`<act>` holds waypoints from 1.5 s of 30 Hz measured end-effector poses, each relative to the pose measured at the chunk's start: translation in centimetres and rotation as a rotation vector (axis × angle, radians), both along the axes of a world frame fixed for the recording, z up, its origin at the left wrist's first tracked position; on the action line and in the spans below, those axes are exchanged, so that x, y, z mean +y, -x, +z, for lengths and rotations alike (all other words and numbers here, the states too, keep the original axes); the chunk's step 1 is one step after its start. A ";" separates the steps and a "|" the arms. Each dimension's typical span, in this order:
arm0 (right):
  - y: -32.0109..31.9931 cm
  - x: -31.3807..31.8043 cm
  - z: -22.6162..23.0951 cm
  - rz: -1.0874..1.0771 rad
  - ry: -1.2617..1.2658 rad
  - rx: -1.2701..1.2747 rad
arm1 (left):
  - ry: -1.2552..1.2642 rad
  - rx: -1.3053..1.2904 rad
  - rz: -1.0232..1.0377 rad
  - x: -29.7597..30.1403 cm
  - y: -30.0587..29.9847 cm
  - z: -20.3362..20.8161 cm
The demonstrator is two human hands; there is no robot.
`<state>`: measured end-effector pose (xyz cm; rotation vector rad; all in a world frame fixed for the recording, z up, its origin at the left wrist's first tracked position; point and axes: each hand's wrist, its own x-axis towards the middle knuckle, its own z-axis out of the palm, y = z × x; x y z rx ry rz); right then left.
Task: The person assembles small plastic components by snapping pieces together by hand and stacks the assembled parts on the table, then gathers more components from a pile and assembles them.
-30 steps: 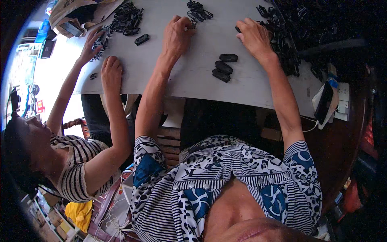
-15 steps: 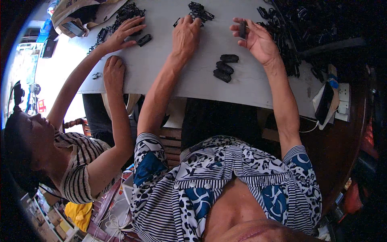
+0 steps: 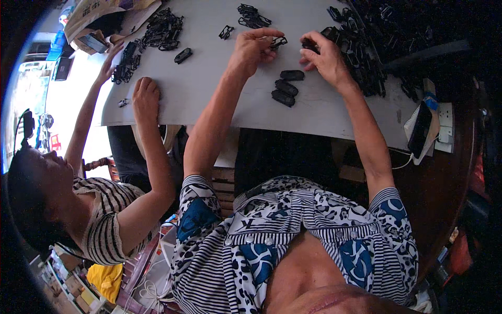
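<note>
My left hand (image 3: 250, 51) pinches a small black open frame (image 3: 279, 42) between thumb and fingers, just above the table (image 3: 209, 94). Facing it, my right hand (image 3: 330, 62) has its fingers closed round a black oblong casing (image 3: 309, 45). A short gap separates the two parts. Below the hands, three black oblong pieces lie in a staggered column: an upper piece (image 3: 292, 75), a middle piece (image 3: 286, 87) and a lower piece (image 3: 283, 98). Beyond my left hand is a small heap of black frames (image 3: 253, 17), with a single frame (image 3: 226, 32) lying apart.
A pile of black parts (image 3: 361, 63) covers the table's right side. At left, a co-worker's hand (image 3: 146, 99) rests on the table, near another black heap (image 3: 161, 31) and a lone black piece (image 3: 183, 55). A phone (image 3: 420, 128) and power strip (image 3: 445, 125) are at the right edge.
My left hand has come back from the frame heap with a frame and moved right. My right hand has turned inward with its casing. The co-worker's far hand has moved left.
</note>
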<state>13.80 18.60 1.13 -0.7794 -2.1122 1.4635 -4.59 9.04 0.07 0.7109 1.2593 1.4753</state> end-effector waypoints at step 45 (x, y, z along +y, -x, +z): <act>-1.0 0.8 -0.4 -0.115 -0.521 -0.063 | -0.267 1.261 0.002 0.0 -2.8 -1.5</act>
